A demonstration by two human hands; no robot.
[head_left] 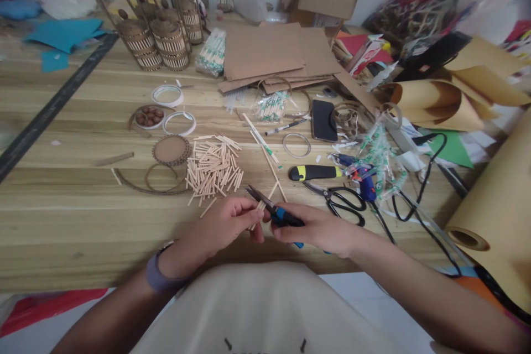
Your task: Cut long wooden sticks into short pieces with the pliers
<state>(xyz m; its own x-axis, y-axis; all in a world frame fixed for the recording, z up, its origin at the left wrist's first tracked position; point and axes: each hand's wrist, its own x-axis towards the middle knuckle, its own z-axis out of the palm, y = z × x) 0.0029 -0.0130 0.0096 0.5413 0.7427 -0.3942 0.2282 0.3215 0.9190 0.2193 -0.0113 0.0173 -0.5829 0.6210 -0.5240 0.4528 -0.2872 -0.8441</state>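
My left hand (pixel 232 221) pinches a few thin wooden sticks (pixel 260 207) near the table's front edge. In my right hand (pixel 311 227) is a pair of scissors (pixel 286 215) with blue and black handles, its dark blades pointing up and left beside the sticks. Whether the blades touch the sticks I cannot tell. Just beyond my left hand lies a pile of short cut stick pieces (pixel 213 168). A couple of long sticks (pixel 269 160) lie past the blade tips, with a white and green paper wrapper (pixel 261 138) next to them.
Right of my hands lie black-handled scissors (pixel 344 202), a yellow and black cutter (pixel 315 172), a blue glue gun (pixel 367 182) with its cable and a phone (pixel 324 120). Tape rolls (pixel 167 95) and a round cardboard piece (pixel 171 149) lie left. Stick lanterns (pixel 170 44) and cardboard sheets (pixel 265 52) stand behind.
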